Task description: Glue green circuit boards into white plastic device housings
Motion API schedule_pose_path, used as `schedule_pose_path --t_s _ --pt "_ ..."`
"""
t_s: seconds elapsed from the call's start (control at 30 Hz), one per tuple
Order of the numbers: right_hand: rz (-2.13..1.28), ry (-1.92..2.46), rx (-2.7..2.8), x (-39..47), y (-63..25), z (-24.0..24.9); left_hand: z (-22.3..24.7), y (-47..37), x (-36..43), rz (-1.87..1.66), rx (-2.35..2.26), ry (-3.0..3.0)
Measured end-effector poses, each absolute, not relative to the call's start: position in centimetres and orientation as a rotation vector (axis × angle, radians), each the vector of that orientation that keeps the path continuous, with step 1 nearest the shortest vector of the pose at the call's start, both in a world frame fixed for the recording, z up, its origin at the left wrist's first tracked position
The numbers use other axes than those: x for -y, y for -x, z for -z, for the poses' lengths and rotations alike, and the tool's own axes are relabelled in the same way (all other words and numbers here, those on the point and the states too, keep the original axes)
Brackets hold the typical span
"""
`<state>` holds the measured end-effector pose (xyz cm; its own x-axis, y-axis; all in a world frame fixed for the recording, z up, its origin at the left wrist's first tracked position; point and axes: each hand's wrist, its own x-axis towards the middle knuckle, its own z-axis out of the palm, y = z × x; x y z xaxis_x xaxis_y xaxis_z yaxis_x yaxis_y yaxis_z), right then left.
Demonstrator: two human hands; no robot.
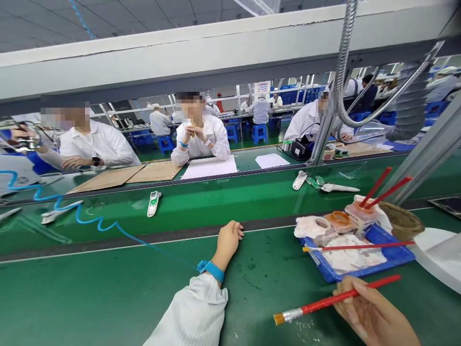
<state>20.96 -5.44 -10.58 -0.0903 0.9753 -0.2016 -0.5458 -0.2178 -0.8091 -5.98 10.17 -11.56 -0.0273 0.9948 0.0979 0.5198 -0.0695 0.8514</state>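
Note:
My right hand (370, 312) is closed around the red handle of a paintbrush (327, 302). The brush points left, its brown bristles held a little above the green bench, with a silver ferrule behind them. Resting at the bench's far edge by the conveyor is my left hand (229, 240), its fingers loosely curled and nothing visible in them. A blue wrist strap (212, 270) circles that wrist, with a coiled blue cord running left. Just beyond my right hand stands a blue tray (326, 274) with white tissue (353, 257) and another red brush (367, 246) lying across it.
Behind the tray's tissue are an orange-rimmed jar (340, 220) and a container with two red handles (376, 187). A brown bowl (403, 221) sits beside them. White device housings (153, 203) and small circuit boards (315, 181) lie on the green conveyor (216, 199). Co-workers in white sit opposite.

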Motion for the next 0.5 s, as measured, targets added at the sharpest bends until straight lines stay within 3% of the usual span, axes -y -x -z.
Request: schedule_pose_path --t_s 0.5 --pt "-1.593 0.874 0.676 5.46 -20.68 10.16 12.11 6.24 -10.47 -1.062 -1.542 -1.609"
